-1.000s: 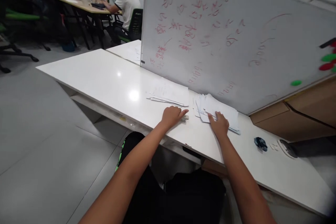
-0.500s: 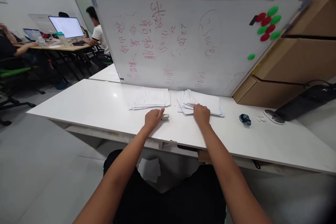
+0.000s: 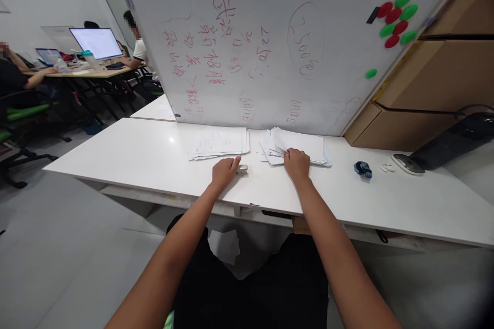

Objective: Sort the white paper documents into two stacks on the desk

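One small grey metal stapler [image 3: 242, 169] pokes from your left hand [image 3: 224, 174], fingers closed round it; a fanned white paper stack [image 3: 306, 142] lies under and beyond your right hand's curled fingers [image 3: 292, 153], pinch unclear. Best square its edges first.

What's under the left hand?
One end of what looks like a stapler shows past the left hand, on the white desk; the hand covers the rest.

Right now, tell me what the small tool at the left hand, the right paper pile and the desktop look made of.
Small tool: probably metal; its exposed end looks silvery.
Right paper pile: thin, matte paper; loose edges fan out.
Desktop: glossy white, maybe laminate or painted board; a light reflects in it.
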`<state>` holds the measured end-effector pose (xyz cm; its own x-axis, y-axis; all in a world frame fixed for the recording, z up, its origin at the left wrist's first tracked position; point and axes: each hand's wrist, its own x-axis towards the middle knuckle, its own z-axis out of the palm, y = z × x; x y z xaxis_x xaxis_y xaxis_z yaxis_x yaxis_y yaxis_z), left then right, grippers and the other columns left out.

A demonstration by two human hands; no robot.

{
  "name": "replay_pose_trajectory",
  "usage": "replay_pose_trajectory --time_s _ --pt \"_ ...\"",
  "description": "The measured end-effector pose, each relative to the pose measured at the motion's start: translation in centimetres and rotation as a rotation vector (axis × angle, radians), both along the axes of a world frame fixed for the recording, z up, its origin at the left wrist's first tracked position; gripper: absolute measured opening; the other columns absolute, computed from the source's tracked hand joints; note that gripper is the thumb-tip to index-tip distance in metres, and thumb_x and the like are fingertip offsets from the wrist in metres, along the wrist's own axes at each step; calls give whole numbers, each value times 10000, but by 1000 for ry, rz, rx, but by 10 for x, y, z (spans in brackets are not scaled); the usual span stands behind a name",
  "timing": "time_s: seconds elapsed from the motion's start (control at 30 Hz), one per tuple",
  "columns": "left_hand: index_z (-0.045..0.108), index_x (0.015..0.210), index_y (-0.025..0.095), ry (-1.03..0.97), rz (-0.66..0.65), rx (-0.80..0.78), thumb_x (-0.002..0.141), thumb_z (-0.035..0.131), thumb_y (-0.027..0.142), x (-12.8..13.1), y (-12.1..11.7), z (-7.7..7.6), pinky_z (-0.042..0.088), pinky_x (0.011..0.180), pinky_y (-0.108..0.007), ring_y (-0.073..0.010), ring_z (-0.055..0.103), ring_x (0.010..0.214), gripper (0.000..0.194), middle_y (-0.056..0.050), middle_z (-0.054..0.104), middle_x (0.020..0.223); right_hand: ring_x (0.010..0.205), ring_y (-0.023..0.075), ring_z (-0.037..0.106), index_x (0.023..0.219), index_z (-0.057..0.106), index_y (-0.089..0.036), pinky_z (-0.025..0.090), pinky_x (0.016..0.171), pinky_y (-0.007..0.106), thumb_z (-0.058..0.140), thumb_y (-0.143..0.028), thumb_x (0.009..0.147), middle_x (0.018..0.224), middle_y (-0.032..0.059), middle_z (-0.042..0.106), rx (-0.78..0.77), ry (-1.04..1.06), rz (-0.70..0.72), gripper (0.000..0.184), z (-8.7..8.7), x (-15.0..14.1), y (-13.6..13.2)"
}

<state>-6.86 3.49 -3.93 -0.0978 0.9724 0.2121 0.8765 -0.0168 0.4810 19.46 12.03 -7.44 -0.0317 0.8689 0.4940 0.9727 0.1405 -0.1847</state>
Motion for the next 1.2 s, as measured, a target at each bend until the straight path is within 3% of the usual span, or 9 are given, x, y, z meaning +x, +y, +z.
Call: replay_pose_trajectory --time_s 0.27,0.73,1.2 --pt "392 560 196 24 7 -15 944 149 587 0 2 -1 222 516 -280 -177 520 639 600 -42 543 633 912 253 535 1016 629 -164 308 773 346 462 -435 901 988 109 675 -14 87 19 338 -2 4 3" --pt "415 566 201 11 10 -30 940 147 594 -1 3 -3 235 526 -288 -185 524 652 606 -45 552 637 903 252 520 995 641 -160 300 757 346 448 -448 904 974 120 669 -44 92 7 358 3 1 -1" --pt "399 555 196 6 9 -4 936 156 605 -1 3 -5 214 519 -292 -179 501 604 609 -43 533 612 767 234 549 960 626 -109 254 691 341 291 -256 963 766 141 660 -30 -137 -75 366 -3 -2 8"
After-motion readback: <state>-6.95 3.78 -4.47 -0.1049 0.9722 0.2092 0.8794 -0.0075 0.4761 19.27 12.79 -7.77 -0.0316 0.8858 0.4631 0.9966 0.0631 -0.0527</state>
